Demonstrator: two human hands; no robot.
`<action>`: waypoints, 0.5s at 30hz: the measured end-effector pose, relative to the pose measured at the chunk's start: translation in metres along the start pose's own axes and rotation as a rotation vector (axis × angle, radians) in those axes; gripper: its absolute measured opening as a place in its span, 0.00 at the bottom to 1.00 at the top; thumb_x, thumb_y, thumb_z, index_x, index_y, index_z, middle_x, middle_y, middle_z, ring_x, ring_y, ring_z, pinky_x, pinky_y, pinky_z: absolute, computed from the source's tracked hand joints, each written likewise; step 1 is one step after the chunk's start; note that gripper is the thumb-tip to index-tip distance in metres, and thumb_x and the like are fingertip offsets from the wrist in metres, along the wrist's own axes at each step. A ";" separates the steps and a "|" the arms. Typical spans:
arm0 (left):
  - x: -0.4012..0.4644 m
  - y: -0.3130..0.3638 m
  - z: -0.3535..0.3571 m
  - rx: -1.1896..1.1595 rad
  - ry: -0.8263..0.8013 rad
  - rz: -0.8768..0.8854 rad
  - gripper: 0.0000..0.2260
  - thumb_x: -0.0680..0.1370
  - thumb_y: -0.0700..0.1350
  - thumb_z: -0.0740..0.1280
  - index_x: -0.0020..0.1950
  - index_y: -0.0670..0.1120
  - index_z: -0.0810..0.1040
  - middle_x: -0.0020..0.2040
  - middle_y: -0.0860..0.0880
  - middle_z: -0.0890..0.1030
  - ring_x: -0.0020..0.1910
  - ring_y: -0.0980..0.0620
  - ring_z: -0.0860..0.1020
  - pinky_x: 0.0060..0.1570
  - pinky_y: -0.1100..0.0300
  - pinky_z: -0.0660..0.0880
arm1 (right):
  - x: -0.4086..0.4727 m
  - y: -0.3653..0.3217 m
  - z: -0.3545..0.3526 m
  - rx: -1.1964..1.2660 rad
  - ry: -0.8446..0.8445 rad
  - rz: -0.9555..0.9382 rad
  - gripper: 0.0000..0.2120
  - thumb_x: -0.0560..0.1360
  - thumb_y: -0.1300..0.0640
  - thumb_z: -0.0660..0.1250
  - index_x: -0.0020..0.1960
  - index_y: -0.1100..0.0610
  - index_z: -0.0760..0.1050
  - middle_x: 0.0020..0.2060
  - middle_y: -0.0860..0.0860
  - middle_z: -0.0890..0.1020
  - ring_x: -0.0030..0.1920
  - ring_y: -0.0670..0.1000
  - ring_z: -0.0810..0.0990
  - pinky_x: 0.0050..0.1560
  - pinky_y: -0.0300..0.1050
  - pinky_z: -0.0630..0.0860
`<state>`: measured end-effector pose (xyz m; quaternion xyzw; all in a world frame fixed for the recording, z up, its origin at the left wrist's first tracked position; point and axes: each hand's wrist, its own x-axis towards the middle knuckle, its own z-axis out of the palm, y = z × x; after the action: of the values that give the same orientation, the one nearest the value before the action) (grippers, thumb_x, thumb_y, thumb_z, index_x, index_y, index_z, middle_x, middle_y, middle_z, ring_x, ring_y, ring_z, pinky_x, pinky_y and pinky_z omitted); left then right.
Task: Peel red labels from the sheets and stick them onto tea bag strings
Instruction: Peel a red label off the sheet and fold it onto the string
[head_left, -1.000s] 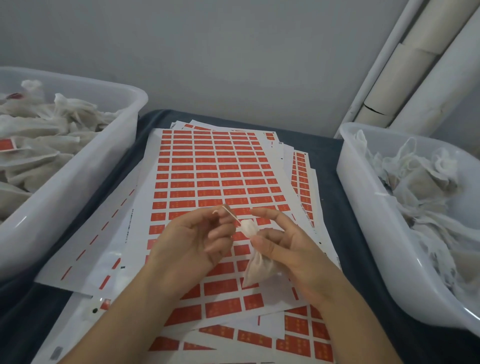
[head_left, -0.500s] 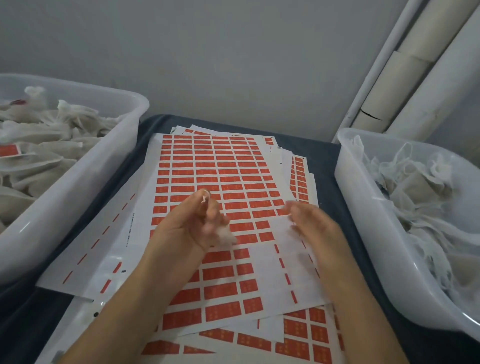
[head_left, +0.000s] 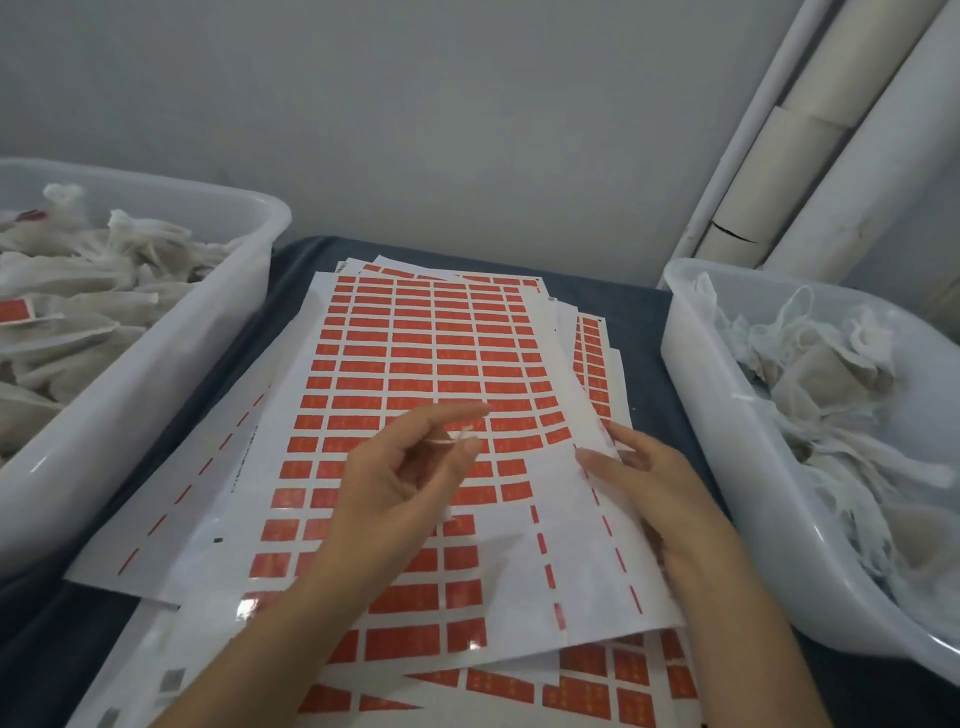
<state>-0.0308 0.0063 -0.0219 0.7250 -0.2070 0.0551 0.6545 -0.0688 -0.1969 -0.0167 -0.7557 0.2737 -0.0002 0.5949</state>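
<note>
— Since the frame a second back, the right hand (head_left: 654, 483) has been taken off the tea bag and laid at the 3 o'clock edge of the top label sheet (head_left: 426, 364); the bag itself is no longer seen.

— And the grips?

— In the left hand (head_left: 400, 478) a thin string (head_left: 457, 439) is pinched between thumb and fingertip, the forefinger held out straight. The right grip lies loosely spread, fingertips resting on the bare backing; whether a label is caught under them cannot be told.

— How are the labels judged to handle?

— Light, thin, sticky-backed, easily creased; best lifted by a corner. The glossy backing looks slippery.

— Surroundings?

— A dark-clothed desk (head_left: 639, 322) is stacked with sheets. At 9 o'clock a white tub (head_left: 171, 332) holds labelled bags; at 3 o'clock another tub (head_left: 727, 415) holds unlabelled ones. Pale pipes (head_left: 810, 156) stand at 1 o'clock against a grey wall.
</note>
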 end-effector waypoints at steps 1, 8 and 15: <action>0.000 0.000 0.000 0.046 -0.006 0.034 0.09 0.69 0.53 0.65 0.47 0.62 0.76 0.38 0.65 0.79 0.39 0.60 0.77 0.34 0.76 0.72 | -0.002 -0.002 -0.001 0.047 -0.094 0.031 0.15 0.70 0.51 0.73 0.55 0.47 0.74 0.44 0.45 0.84 0.41 0.52 0.85 0.43 0.51 0.80; -0.003 -0.019 0.009 0.536 -0.182 0.150 0.15 0.72 0.56 0.62 0.59 0.62 0.74 0.50 0.69 0.72 0.44 0.67 0.72 0.44 0.80 0.67 | -0.005 0.006 0.013 -0.036 -0.267 0.031 0.17 0.70 0.54 0.73 0.56 0.46 0.73 0.45 0.47 0.84 0.44 0.52 0.84 0.47 0.51 0.80; -0.003 -0.026 0.010 0.576 -0.175 0.089 0.25 0.67 0.62 0.57 0.60 0.57 0.76 0.49 0.69 0.67 0.44 0.69 0.67 0.52 0.74 0.64 | -0.008 0.005 0.019 0.078 -0.259 -0.028 0.16 0.70 0.53 0.72 0.55 0.45 0.72 0.43 0.45 0.85 0.42 0.52 0.84 0.40 0.46 0.81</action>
<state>-0.0262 -0.0016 -0.0482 0.8729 -0.2702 0.0776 0.3987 -0.0717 -0.1768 -0.0244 -0.7294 0.1839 0.0784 0.6543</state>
